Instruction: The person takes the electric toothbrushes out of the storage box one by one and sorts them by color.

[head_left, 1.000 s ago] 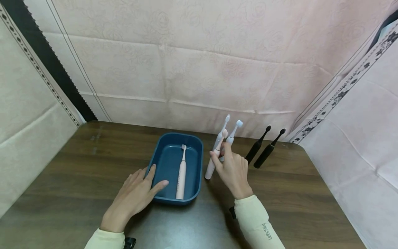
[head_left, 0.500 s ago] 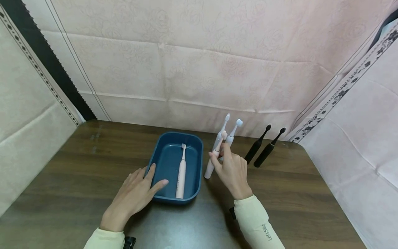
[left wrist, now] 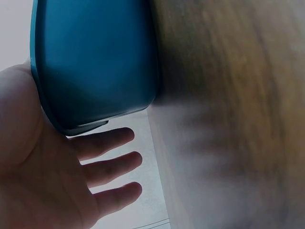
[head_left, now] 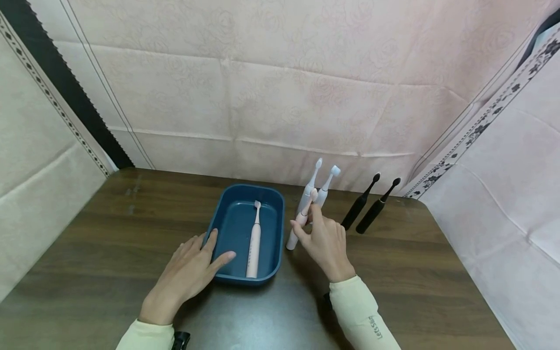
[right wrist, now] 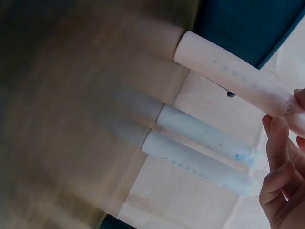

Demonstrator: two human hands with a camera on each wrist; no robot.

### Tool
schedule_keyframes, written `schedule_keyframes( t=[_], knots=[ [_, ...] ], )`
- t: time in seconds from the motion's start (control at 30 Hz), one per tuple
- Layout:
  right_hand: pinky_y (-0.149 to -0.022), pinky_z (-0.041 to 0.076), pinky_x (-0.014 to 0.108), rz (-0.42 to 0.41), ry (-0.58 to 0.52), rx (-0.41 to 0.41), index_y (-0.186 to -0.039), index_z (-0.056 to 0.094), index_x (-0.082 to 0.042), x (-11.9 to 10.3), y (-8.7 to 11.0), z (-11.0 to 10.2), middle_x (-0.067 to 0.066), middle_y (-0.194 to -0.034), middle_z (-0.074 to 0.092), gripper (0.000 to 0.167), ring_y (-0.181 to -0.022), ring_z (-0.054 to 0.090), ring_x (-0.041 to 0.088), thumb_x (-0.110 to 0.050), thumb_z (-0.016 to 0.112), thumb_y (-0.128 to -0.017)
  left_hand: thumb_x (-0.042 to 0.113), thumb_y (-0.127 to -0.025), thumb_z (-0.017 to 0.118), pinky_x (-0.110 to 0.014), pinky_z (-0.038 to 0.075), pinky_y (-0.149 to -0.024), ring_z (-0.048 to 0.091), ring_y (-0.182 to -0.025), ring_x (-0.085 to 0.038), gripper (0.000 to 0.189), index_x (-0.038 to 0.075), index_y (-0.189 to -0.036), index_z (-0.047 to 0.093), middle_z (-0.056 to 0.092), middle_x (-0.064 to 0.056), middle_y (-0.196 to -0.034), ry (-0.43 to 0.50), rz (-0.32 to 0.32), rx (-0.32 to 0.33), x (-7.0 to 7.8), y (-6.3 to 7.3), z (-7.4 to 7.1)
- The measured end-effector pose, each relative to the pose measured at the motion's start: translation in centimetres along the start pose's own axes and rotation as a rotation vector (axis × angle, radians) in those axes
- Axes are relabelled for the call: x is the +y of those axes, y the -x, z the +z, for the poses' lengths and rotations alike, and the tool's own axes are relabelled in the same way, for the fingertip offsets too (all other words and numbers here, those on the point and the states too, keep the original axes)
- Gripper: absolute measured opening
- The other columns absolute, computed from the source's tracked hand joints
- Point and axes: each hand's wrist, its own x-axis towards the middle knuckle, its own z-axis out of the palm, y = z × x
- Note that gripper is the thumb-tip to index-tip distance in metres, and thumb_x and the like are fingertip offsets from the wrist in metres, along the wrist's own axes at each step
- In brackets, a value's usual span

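Observation:
In the head view, my right hand [head_left: 323,243] pinches a pale pink electric toothbrush [head_left: 292,240] near the top of its handle. The brush stands upright, its base at the table; the right wrist view shows fingertips against the handle [right wrist: 228,71] beside its button. My left hand [head_left: 185,272] rests at the near left corner of a blue tray [head_left: 282,233], thumb and index finger reaching over the rim. The other fingers [left wrist: 112,169] extend straight outside the wall in the left wrist view. Inside the tray lies another pale electric toothbrush [head_left: 253,248], head pointing away.
Just behind the held brush stand two light blue electric toothbrushes [head_left: 322,194]. Farther right are two black ones [head_left: 372,216]. All are on the brown wooden table [head_left: 420,287]. A pale patterned cloth [head_left: 271,97] hangs along the back edge, with more cloth at both sides.
My right thumb has slid slightly down and left along the pink toothbrush. The brush, the tray and my left hand have stayed in place.

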Motion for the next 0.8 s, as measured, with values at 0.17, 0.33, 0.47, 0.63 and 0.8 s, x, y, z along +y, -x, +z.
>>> schedule_keyframes(
  t=[0.17,0.33,0.47,0.63,0.8],
  knots=[
    [-0.037,0.027,0.023,0.006,0.008,-0.028,-0.105,0.057,-0.007,-0.02,0.33,0.22,0.001,-0.061,0.058,0.033,-0.04,0.033,0.006,-0.029,0.078,-0.092,0.063,-0.103,0.041,-0.071,0.016,-0.114,0.028,-0.142,-0.056,0.086,-0.003,-0.157,0.03,0.034,-0.035,-0.154,0.002,0.003,0.004,-0.01,0.01,0.04],
    [-0.037,0.026,0.023,-0.007,0.008,-0.019,-0.104,0.058,-0.007,-0.04,0.33,0.21,0.002,-0.063,0.061,0.032,-0.04,0.032,0.005,-0.028,0.078,-0.091,0.065,-0.102,0.04,-0.071,0.017,-0.114,0.028,-0.142,-0.056,0.088,-0.003,-0.157,0.03,0.034,-0.035,-0.154,0.004,0.005,0.008,0.01,0.01,0.05],
    [-0.036,0.026,0.023,-0.014,0.006,-0.014,-0.103,0.058,-0.007,0.0,0.31,0.2,0.004,-0.066,0.064,0.032,-0.04,0.033,0.005,-0.029,0.077,-0.092,0.068,-0.101,0.037,-0.071,0.017,-0.114,0.029,-0.142,-0.057,0.091,-0.003,-0.157,0.031,0.034,-0.036,-0.154,0.004,0.008,0.011,0.0,0.05,0.07],
    [-0.037,0.028,0.023,-0.032,-0.006,-0.02,-0.107,0.059,-0.006,0.15,0.41,0.25,0.007,-0.077,0.072,0.036,-0.042,0.036,0.005,-0.034,0.077,-0.092,0.067,-0.102,0.039,-0.071,0.017,-0.114,0.029,-0.141,-0.057,0.09,-0.003,-0.156,0.031,0.034,-0.036,-0.154,0.003,0.005,0.01,0.0,0.05,0.05],
    [-0.037,0.029,0.023,-0.031,0.005,-0.016,-0.11,0.06,-0.008,0.3,0.51,0.21,0.005,-0.085,0.076,0.039,-0.043,0.037,0.003,-0.038,0.077,-0.091,0.062,-0.103,0.043,-0.071,0.017,-0.114,0.028,-0.142,-0.057,0.085,-0.004,-0.156,0.031,0.034,-0.036,-0.154,0.004,-0.004,0.003,0.0,0.02,-0.03]
  ],
)
